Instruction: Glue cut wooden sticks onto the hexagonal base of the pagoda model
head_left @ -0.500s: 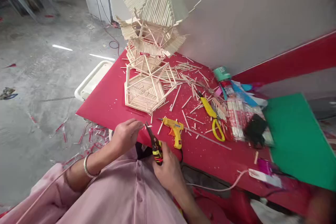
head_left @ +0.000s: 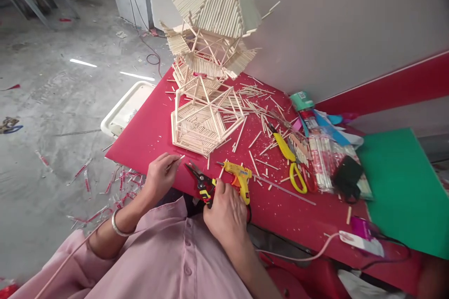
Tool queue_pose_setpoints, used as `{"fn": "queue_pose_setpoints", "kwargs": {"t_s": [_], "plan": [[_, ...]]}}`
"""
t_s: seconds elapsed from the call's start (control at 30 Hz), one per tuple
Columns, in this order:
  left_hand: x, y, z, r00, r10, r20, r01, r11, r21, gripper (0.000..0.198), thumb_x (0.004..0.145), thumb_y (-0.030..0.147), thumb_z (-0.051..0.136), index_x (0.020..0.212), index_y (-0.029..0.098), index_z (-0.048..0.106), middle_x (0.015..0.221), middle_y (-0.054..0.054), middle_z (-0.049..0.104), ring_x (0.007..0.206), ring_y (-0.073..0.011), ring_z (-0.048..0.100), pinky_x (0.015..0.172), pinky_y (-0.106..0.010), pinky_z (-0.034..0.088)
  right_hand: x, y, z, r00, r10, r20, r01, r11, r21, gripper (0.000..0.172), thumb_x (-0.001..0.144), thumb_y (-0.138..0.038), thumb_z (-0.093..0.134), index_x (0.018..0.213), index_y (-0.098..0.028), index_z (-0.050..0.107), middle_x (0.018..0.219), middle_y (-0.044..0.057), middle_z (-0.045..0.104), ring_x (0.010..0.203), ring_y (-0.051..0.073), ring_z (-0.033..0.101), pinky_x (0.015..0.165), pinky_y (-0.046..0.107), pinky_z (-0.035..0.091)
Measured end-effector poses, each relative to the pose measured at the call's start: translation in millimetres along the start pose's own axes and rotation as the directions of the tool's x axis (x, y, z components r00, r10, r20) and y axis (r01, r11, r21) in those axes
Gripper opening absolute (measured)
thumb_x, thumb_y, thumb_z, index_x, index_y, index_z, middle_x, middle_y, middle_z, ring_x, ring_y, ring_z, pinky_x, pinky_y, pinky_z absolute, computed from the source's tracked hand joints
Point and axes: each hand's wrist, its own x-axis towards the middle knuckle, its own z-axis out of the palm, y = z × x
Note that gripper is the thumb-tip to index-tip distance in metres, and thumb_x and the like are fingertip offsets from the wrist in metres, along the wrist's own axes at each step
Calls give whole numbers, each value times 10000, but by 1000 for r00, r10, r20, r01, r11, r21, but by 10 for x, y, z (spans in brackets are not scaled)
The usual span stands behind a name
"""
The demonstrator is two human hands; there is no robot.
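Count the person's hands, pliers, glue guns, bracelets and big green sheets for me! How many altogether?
Left hand and right hand: 2
Pliers: 1
Glue gun: 1
Bracelet: 1
Green sheet: 1
Total: 6

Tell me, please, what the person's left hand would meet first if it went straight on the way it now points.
Probably the hexagonal stick structure, near side first, beyond the short stick that the left hand holds; the hand's height above the red tabletop is unclear.
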Motion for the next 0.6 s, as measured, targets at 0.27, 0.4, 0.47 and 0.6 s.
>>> {"fn": "queue_pose_setpoints", "kwargs": {"t_s": [0.27, 0.4, 0.47, 0.6], "plan": [[196, 282, -176, 838, -447, 312, 542, 620, -568, 423, 683, 526, 791, 712, 139, 623, 590, -15, 636, 355, -53, 416, 355, -202, 271, 2, 43, 127, 995, -16, -102, 18, 1000, 12, 600, 745, -196, 627, 1323, -110, 490, 1122, 144, 633, 1057, 294, 602, 902, 369, 417], [256, 382, -217, 781, -470, 410, 624, 591, -512, 442, 746, 559, 741, 714, 148, 580, 513, -8, 619, 271, -30, 331, 312, -185, 178, 23, -8, 137, 998, -44, -52, 48, 995, 84, 618, 750, -191, 622, 1349, -128, 482, 1156, 144, 631, 1084, 300, 600, 922, 384, 418], [273, 428, -224, 750, -485, 449, 661, 552, -508, 405, 774, 513, 736, 719, 153, 558, 485, 18, 588, 264, -12, 283, 314, -171, 162, 40, -26, 142, 998, -56, -32, 60, 990, 124, 610, 757, -199, 623, 1347, -129, 486, 1186, 152, 626, 1110, 305, 595, 935, 389, 421], [308, 508, -234, 681, -524, 511, 732, 468, -496, 311, 783, 375, 744, 713, 152, 539, 517, 23, 587, 289, -5, 305, 314, -153, 167, 74, -21, 164, 996, -82, -35, 87, 980, 182, 635, 755, -217, 634, 1364, -134, 471, 1223, 161, 623, 1154, 304, 585, 962, 387, 417]]}}
